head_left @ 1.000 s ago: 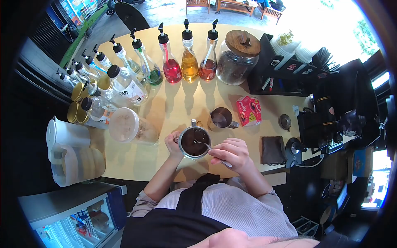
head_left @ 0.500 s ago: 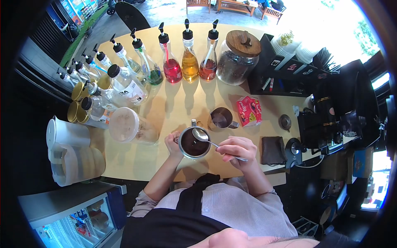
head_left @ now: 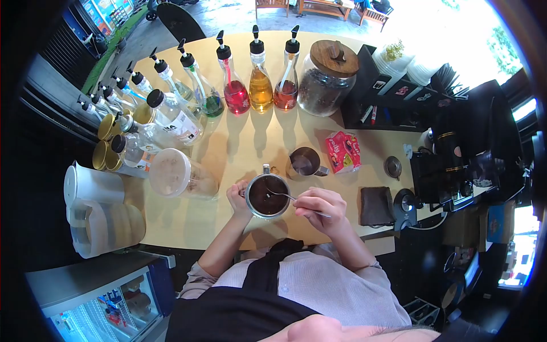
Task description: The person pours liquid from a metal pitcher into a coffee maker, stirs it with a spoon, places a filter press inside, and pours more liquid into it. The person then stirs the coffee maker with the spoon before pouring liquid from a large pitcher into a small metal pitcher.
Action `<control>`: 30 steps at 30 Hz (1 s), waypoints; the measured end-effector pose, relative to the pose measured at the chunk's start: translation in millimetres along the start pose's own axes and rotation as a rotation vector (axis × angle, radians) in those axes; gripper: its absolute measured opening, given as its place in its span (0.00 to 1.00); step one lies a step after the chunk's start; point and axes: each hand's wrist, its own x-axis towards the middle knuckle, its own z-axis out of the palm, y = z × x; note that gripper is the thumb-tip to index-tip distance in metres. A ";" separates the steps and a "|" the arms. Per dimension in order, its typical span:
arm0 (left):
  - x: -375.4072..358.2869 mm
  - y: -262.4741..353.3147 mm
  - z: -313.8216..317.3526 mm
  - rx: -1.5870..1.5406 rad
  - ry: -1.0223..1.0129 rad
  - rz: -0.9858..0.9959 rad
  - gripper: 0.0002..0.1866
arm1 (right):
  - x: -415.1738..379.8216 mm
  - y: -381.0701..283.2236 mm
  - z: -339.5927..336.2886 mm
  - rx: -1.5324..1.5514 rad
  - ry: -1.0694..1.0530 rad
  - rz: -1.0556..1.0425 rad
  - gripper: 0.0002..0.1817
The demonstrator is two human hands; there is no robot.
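My left hand point(head_left: 239, 197) is closed on the handle at the left side of a metal pitcher point(head_left: 250, 210), which holds dark liquid point(head_left: 266, 200). Between the fingers of my right hand point(head_left: 320, 208) is the handle of a metal spoon point(head_left: 290, 196); its bowl dips into the liquid near the pitcher's upper rim and is partly hidden. Just behind and to the right of the pitcher stands a second metal cup point(head_left: 304, 162), its handle pointing right. A pink packet point(head_left: 343, 153) lies to the right of that cup.
Pump bottles, among them a red one point(head_left: 236, 97), curve along the back and left. Nearby are a wooden-lidded jar point(head_left: 326, 85), a clear tub point(head_left: 171, 172) and plastic pitchers point(head_left: 108, 225). A dark folded cloth point(head_left: 376, 206) and a coffee machine point(head_left: 456, 159) are on the right.
The spoon's bowl has gone from above the pitcher down into the dark liquid. My right hand has shifted slightly left. My left hand and the pitcher have hardly moved.
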 end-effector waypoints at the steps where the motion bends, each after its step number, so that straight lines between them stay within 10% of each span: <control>1: -0.4 -3.6 -1.3 0.000 -0.001 -0.001 0.28 | 0.6 -0.2 -1.6 0.010 0.019 -0.024 0.12; 30: 2.3 -39.4 -39.3 -0.063 -0.147 -0.147 0.36 | -1.4 -6.2 -4.1 0.070 0.066 0.147 0.10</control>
